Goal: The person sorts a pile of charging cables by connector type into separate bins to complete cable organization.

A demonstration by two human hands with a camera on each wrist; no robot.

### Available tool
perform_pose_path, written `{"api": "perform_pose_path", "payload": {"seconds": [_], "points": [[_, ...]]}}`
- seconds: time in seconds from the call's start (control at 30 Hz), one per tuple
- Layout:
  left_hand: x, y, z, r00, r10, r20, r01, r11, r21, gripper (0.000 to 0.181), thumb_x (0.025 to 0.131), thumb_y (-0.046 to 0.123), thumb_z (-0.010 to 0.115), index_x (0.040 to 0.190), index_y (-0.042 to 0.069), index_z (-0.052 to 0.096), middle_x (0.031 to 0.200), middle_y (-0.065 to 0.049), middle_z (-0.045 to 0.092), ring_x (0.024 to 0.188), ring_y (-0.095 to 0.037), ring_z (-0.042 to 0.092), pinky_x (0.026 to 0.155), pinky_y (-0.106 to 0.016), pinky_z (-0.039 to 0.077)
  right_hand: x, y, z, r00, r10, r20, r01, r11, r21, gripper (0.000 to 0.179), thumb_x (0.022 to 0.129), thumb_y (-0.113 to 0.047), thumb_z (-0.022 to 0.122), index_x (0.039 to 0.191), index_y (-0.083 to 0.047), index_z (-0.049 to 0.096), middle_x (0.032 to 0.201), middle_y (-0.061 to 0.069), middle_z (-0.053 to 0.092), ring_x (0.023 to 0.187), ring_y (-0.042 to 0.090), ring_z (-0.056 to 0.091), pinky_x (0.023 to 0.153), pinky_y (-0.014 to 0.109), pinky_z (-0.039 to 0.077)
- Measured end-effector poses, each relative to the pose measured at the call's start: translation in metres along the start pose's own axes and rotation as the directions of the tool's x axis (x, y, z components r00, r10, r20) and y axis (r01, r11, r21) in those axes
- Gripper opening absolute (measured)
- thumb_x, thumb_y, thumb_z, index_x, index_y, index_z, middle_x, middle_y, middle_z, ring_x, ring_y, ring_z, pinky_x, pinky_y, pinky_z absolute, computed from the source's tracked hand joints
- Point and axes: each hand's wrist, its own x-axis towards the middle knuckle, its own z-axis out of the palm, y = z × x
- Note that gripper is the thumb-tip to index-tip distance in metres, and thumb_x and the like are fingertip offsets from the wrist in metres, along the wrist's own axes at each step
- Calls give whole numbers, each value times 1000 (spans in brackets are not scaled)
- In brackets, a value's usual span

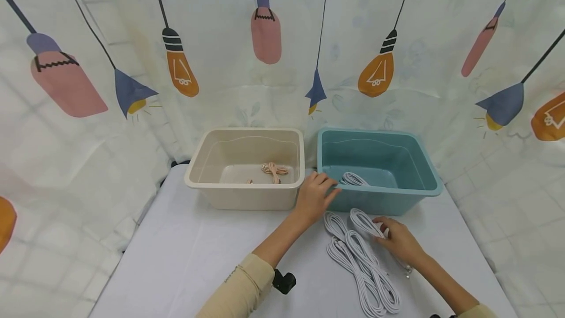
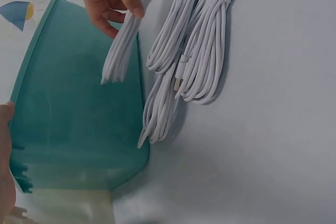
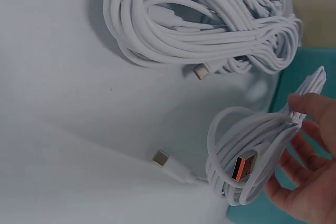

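My right hand [image 1: 400, 243] pinches a bundled white USB cable [image 1: 365, 222] at its tied middle, just in front of the teal bin [image 1: 384, 202]. In the right wrist view, the held cable's metal USB plug [image 3: 245, 166] and a smaller loose connector [image 3: 160, 158] face away from the palm. My left hand [image 1: 314, 195] holds the teal bin's near rim at its left corner. Several more bundled white cables [image 1: 372, 274] lie overlapping on the table, left of my right hand. Inside the teal bin rests another white cable [image 1: 353, 179].
A cream bin [image 1: 247, 200] stands left of the teal one, with a tied pinkish cable [image 1: 274, 171] inside. White cloth covers the table [image 1: 176, 259]. Behind the bins hangs a curtain [image 1: 220, 63] printed with lamps and bulbs.
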Motion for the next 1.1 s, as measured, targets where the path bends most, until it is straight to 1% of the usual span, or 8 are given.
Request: {"api": "perform_pose_path", "payload": {"seconds": [0.1, 0.23, 0.33, 0.43, 0.6, 0.73, 0.8, 1.1], "points": [[0, 0, -1, 1000, -1, 5, 1, 1000, -10, 17, 91, 25, 85, 99, 11, 79, 94, -1, 68, 82, -19, 56, 76, -31, 51, -1, -4, -7, 1000, -30, -6, 30, 1000, -7, 41, 85, -1, 83, 124, 3, 68, 91, 2, 65, 68, 2, 46, 60, 26, 46], [1, -1, -1, 1000, 11, 5, -11, 1000, -5, 17, 90, 23, 86, 99, 10, 79, 94, -2, 68, 83, -19, 56, 76, -31, 51, -1, -10, -16, 999, -32, 16, 32, 999, -24, 42, 86, -3, 83, 125, 3, 68, 92, 1, 66, 69, 1, 47, 61, 26, 47], [2, -1, -3, 999, 24, 22, -24, 1000, 12, 17, 91, 25, 85, 100, 12, 78, 96, -1, 70, 86, -19, 59, 79, -31, 52, -2, -15, -23, 999, -28, 31, 29, 999, -32, 42, 87, -5, 84, 125, 2, 69, 94, 1, 67, 71, 2, 48, 61, 25, 48], [4, -2, -6, 998, 42, 45, -43, 999, 11, 17, 92, 25, 84, 101, 11, 78, 99, -2, 72, 90, -20, 61, 83, -31, 54, -3, -19, -30, 998, -62, 26, 63, 997, -34, 41, 86, -5, 85, 124, 0, 70, 95, 0, 67, 73, 2, 50, 62, 25, 49], [8, -3, -10, 995, 64, 73, -61, 997, -49, 17, 94, 21, 82, 103, 7, 78, 99, -4, 73, 93, -22, 65, 86, -33, 55, -3, -27, -42, 991, -131, 17, 131, 990, -41, 41, 85, -4, 86, 123, -3, 70, 95, -2, 67, 73, 0, 50, 62, 25, 48], [9, -5, -11, 994, 64, 92, -54, 992, -115, 18, 92, 18, 83, 103, 4, 78, 97, -6, 74, 92, -23, 66, 87, -35, 55, -3, -35, -53, 988, -153, 27, 154, 987, -42, 41, 86, -5, 85, 123, -3, 69, 94, -3, 66, 73, -1, 49, 60, 25, 47], [10, -6, -10, 993, 66, 100, -53, 991, -126, 18, 92, 18, 84, 103, 5, 78, 97, -6, 74, 92, -23, 66, 87, -34, 55, -4, -39, -58, 986, -163, 31, 164, 986, -41, 41, 86, -5, 85, 124, -3, 69, 94, -3, 66, 73, -2, 49, 59, 24, 46], [15, -9, -13, 983, 66, 170, -54, 996, -74, 19, 95, 27, 81, 103, 10, 78, 100, -3, 77, 97, -21, 69, 92, -36, 54, 0, -54, -87, 979, -202, 14, 202, 979, -26, 42, 85, -2, 85, 124, 0, 69, 94, -3, 66, 73, 1, 53, 58, 24, 49]]}}
